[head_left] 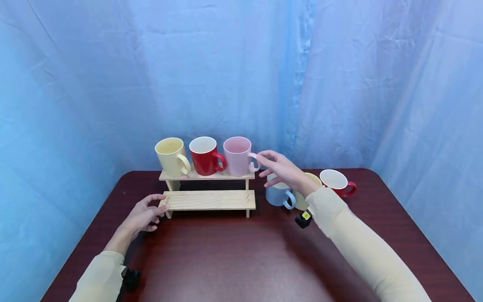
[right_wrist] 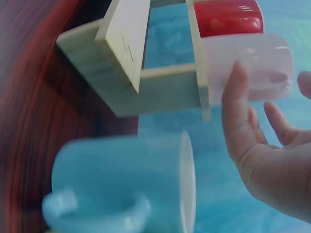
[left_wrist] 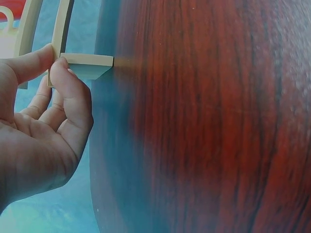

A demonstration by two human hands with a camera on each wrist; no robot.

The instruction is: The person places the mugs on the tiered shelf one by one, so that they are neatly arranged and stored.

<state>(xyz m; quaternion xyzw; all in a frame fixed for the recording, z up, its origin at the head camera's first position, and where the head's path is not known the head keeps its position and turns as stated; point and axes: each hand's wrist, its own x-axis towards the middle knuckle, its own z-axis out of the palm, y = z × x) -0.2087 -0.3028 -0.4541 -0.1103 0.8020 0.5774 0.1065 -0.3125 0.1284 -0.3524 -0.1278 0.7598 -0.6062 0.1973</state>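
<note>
A two-step wooden rack (head_left: 209, 200) stands on the dark table. My left hand (head_left: 141, 216) pinches the left end of its lower board between thumb and finger, as the left wrist view shows on the rack (left_wrist: 90, 59). Along the upper step stand a pale yellow mug (head_left: 170, 161), a red mug (head_left: 203, 162) and a pink mug (head_left: 235, 161), handles to the right. Beside the pink mug's handle is my right hand (head_left: 281, 170), its fingers spread and loosely bent. In the right wrist view nothing is gripped by these fingers next to the pink mug (right_wrist: 262, 63).
Right of the rack, under my right forearm, a light blue mug (head_left: 275, 197), another yellow mug (head_left: 300, 202) and another red mug (head_left: 333, 179) stand close together. The yellow one is partly hidden by the arm. Blue curtains (head_left: 226, 75) hang behind the table (head_left: 226, 260).
</note>
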